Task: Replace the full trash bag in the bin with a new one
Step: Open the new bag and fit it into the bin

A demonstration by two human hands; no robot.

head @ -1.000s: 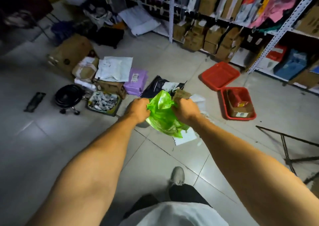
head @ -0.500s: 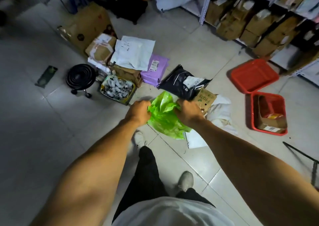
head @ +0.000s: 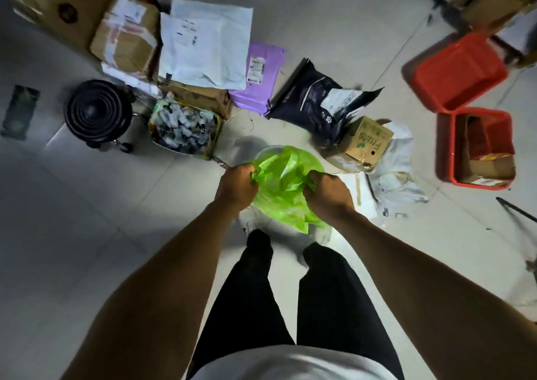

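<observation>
A crumpled bright green plastic bag (head: 283,188) hangs between my two hands, above the floor just ahead of my feet. My left hand (head: 236,186) grips its left edge and my right hand (head: 327,195) grips its right edge, both fists closed on the plastic. A thin round grey rim (head: 263,150) shows just behind the bag's top; what it belongs to is hidden by the bag. No bin is plainly visible.
On the tiled floor ahead lie cardboard boxes (head: 128,35), white (head: 205,41) and purple (head: 261,73) mailers, a black mailer (head: 313,97), a small "Fruits" box (head: 367,144), a box of small bottles (head: 184,127), a black wheeled stool (head: 97,112) and two red crates (head: 459,71).
The view has tilted down, so my legs and feet now show below the bag. Both hands have stayed closed on the green bag, now held lower and nearer my feet.
</observation>
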